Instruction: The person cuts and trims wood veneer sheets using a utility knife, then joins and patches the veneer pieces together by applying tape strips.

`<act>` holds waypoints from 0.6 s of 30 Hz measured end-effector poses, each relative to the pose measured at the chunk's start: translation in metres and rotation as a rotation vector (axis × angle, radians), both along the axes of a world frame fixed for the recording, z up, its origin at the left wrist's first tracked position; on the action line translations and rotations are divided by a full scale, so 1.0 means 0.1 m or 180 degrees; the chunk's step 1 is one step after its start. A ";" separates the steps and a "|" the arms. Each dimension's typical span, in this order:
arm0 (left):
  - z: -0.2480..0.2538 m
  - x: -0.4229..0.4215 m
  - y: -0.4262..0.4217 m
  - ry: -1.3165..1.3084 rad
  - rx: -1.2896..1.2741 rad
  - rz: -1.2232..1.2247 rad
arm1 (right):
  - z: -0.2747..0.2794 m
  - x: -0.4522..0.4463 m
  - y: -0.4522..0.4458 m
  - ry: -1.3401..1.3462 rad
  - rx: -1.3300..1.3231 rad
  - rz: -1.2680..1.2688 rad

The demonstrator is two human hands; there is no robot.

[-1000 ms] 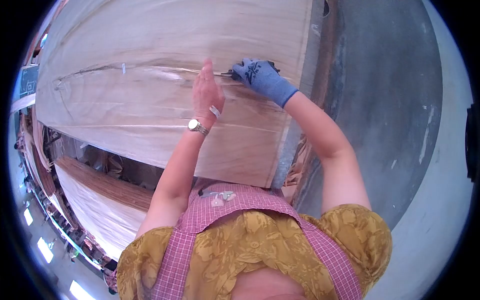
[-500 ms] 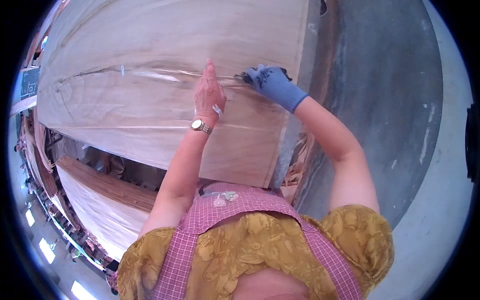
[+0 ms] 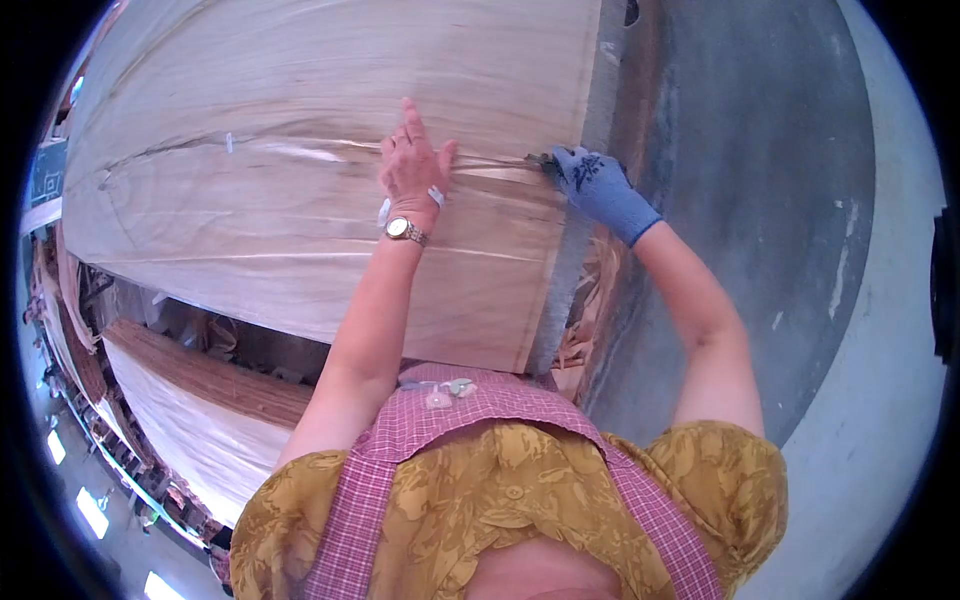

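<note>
A large pale wood veneer sheet (image 3: 250,205) covers the work surface, with a wrinkled, split line running across it. My left hand (image 3: 410,172) lies bare and flat on that line, fingers stretched out and thumb apart, a watch (image 3: 400,229) on its wrist. At the sheet's right edge is my right hand (image 3: 598,188) in a blue glove, fingers closed. A small dark object or dark glove fingertips (image 3: 543,163) show at its front; I cannot make out which. Between the hands, a narrow gap or strip (image 3: 490,168) runs along the veneer.
Beyond the sheet's right edge lies a dark grey surface (image 3: 770,190). Torn veneer scraps (image 3: 580,335) sit in the gap near my apron (image 3: 500,405). At lower left stands another veneer stack (image 3: 205,375). A small white tape piece (image 3: 229,143) sticks to the sheet.
My right hand has moved right, along the split to the sheet's edge. The left hand's thumb and fingers have spread, with the hand staying on the veneer. The view has shifted slightly.
</note>
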State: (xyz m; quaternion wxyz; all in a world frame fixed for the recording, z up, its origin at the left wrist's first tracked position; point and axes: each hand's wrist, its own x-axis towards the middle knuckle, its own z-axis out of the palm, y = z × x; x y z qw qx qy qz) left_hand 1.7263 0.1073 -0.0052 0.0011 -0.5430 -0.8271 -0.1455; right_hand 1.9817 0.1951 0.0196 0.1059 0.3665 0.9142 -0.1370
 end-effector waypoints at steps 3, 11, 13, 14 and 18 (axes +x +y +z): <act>-0.01 0.01 0.00 0.0017 0.0009 -0.0005 | -0.25 0.43 0.01 0.0343 0.0037 -0.0097; 0.03 0.04 -0.02 0.0050 -0.0172 -0.0067 | -0.02 1.14 -0.11 0.0729 -0.0026 -0.0967; -0.04 -0.01 0.01 0.0135 0.0070 -0.0091 | 0.06 0.57 -0.11 0.1493 0.0038 -0.0859; -0.03 -0.01 0.01 0.0145 0.0017 -0.0062 | 0.15 0.29 -0.11 0.1439 -0.0122 -0.0946; 0.01 0.02 0.01 0.0126 -0.0092 -0.0063 | 0.02 0.02 -0.08 0.1011 -0.0323 -0.1129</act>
